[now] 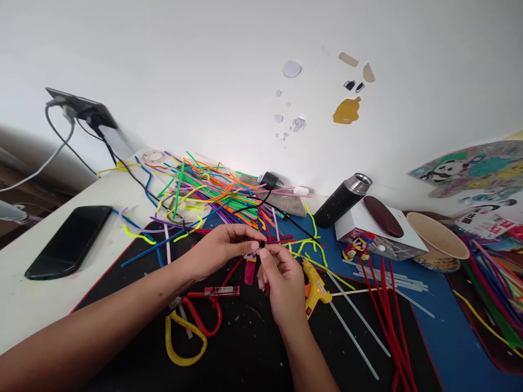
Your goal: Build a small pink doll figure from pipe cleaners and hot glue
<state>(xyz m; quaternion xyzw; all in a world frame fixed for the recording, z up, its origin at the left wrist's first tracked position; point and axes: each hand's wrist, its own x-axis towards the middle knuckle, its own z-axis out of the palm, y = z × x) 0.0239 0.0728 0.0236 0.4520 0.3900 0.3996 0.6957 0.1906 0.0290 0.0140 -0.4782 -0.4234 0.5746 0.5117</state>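
Over the black mat, my left hand and my right hand meet fingertip to fingertip. Both are closed in a pinch around a small black piece, mostly hidden by the fingers; its kind cannot be made out. Just below them lies a magenta object, partly covered. Scissors with yellow and red handles rest below my left wrist, beside a red lighter. A yellow glue gun lies right of my right hand.
A heap of colourful pipe cleaners lies behind my hands, crossed by a black cable. Translucent glue sticks and red pipe cleaners lie right. A phone, black flask, white box and paper cup stand around.
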